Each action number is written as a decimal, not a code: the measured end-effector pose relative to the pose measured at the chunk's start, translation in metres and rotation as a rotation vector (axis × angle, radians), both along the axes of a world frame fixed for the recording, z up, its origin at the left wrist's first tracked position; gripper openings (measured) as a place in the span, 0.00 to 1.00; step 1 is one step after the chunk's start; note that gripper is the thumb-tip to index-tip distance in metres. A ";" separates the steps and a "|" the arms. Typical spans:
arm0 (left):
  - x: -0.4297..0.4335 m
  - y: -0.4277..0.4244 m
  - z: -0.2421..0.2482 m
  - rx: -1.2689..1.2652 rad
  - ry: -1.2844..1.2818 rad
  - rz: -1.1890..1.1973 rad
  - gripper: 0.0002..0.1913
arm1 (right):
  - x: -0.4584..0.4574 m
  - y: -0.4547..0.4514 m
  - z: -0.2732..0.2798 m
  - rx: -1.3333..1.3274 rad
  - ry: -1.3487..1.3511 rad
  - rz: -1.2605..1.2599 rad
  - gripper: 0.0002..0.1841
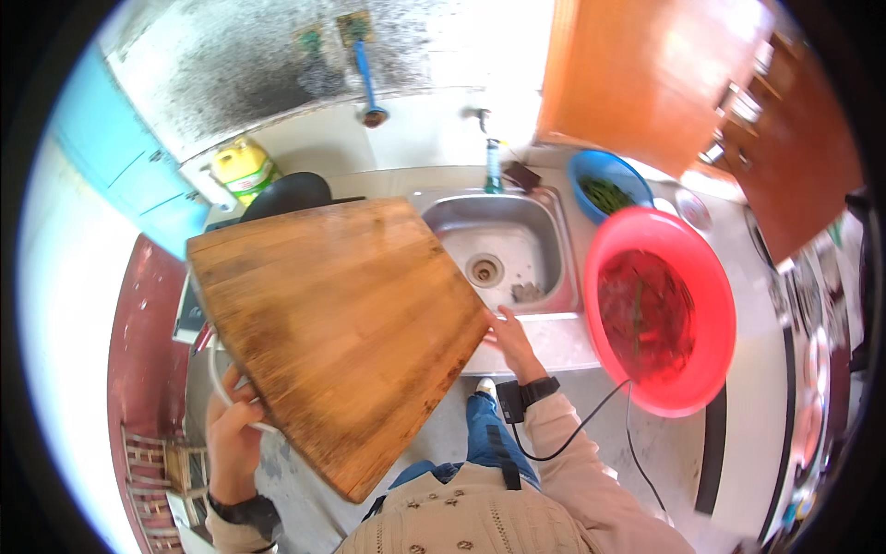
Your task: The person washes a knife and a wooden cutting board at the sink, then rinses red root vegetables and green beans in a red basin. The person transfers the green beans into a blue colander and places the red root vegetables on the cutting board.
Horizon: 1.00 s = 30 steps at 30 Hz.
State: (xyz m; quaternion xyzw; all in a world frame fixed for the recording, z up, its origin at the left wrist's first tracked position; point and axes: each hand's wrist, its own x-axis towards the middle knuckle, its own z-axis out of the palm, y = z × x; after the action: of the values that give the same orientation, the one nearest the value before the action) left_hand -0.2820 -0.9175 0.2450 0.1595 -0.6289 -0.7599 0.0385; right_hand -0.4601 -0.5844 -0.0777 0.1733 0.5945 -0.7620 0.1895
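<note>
A thick wooden cutting board (339,311) is held up at a tilt in front of me, left of the sink. My left hand (235,429) grips its lower left edge, where a white loop (223,377), a cord or a handle, curves along the side. At the board's right corner my right hand (516,343) holds the edge, its fingers partly hidden. Behind the board lies a stainless steel sink (502,228), partly covered by it. Some brownish scraps (527,292) rest in the basin near the drain.
Right of the sink, a red plastic basin (713,298) with liquid and greens overhangs the counter's front edge. A blue basin (578,201) of green vegetables stands behind it. A black pan (291,194) and a yellow jug (242,166) are at back left. A cable (588,436) trails from my right wrist.
</note>
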 end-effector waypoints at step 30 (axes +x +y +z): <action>0.322 0.367 -0.146 0.392 -0.532 -0.803 0.32 | 0.726 0.396 -0.014 -0.877 0.070 -0.911 0.18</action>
State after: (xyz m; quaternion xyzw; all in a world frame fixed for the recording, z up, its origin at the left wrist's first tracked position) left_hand 0.0397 -0.5503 0.0993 0.0973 -0.4745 -0.7515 -0.4478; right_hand 0.2658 -0.1884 -0.0917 0.2904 0.0992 -0.9442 -0.1199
